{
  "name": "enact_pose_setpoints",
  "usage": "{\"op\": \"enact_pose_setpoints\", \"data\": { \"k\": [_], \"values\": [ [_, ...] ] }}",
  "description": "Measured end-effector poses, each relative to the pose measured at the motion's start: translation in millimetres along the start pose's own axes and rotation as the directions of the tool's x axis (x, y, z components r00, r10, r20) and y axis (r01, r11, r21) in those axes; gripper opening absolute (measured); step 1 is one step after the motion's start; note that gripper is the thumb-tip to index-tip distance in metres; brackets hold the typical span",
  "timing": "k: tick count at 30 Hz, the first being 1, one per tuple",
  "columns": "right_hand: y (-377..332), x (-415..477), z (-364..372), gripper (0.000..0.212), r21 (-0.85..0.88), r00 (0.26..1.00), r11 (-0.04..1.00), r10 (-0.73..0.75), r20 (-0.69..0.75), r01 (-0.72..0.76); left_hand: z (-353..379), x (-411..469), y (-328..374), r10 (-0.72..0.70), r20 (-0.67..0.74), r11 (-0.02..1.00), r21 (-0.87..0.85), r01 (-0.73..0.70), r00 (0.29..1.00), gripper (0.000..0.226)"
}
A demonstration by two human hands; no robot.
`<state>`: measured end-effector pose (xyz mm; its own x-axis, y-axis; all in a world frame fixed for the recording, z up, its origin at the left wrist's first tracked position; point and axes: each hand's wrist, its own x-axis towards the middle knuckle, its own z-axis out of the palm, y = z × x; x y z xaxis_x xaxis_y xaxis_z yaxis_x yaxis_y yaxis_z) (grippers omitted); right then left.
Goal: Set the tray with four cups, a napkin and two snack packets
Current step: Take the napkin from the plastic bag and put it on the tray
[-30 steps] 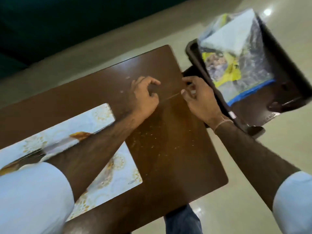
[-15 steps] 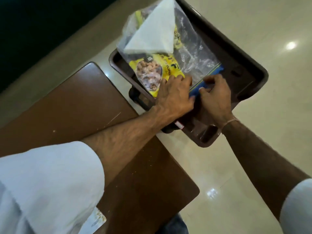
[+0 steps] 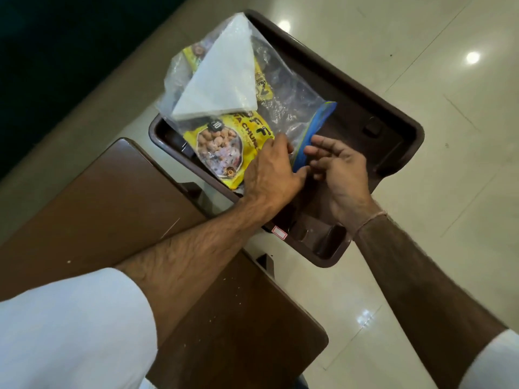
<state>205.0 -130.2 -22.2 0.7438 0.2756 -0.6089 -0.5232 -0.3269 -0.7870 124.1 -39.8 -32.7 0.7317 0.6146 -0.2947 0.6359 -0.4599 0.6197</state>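
Note:
A dark brown tray sits just past the table's far right corner. On it lies a clear zip bag with a blue zip edge. Inside the bag are a folded white napkin and a yellow snack packet. A second yellow packet shows partly behind the napkin. My left hand pinches the bag at its mouth. My right hand has its fingertips curled on the blue zip edge opposite. No cups are in view.
The brown wooden table lies below and left of the tray, under my left forearm. Shiny cream floor tiles surround the tray on the right. A dark wall runs along the upper left.
My hands left the table and moved right onto the zip bag in the tray. Since half a second ago they have drawn slightly apart at the blue zip edge.

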Motion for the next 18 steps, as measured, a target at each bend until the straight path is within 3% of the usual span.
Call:
{"op": "enact_pose_setpoints", "data": {
  "k": [5, 8, 11, 14, 16, 18],
  "values": [
    [-2.7, 4.0, 2.8, 0.024, -0.126, 1.000, 0.992, -0.018, 0.000, 0.018, -3.6, 14.7, 6.6, -0.155, 0.011, 0.987, -0.032, 0.155, 0.988, 0.015],
    [-6.6, 3.0, 6.8, 0.005, -0.101, 0.994, 0.993, -0.071, -0.084, 0.062, -7.7, 18.2, 7.5, -0.245, 0.013, 0.958, -0.149, 0.244, 0.969, 0.015],
    [-10.8, -2.2, 14.3, 0.026, -0.029, 0.989, 0.992, -0.122, -0.081, 0.120, -14.2, 17.9, 5.5, -0.232, -0.028, 0.946, -0.240, 0.218, 0.972, 0.021],
    [-16.3, -5.1, 20.1, 0.031, 0.078, 0.998, 0.995, -0.065, -0.025, 0.067, -27.3, 11.6, 2.6, -0.233, -0.093, 0.902, -0.393, 0.180, 0.968, 0.010],
    [-17.1, -7.3, 22.0, 0.025, 0.032, 1.000, 0.999, 0.006, 0.027, -0.006, -39.2, 5.2, 3.4, -0.244, -0.148, 0.854, -0.501, 0.140, 0.958, 0.003],
    [-15.4, -10.9, 22.1, 0.019, -0.083, 0.999, 0.996, 0.010, -0.038, -0.013, -49.2, -2.7, 7.5, -0.193, -0.215, 0.854, -0.518, 0.056, 0.957, 0.008]
  ]
}}
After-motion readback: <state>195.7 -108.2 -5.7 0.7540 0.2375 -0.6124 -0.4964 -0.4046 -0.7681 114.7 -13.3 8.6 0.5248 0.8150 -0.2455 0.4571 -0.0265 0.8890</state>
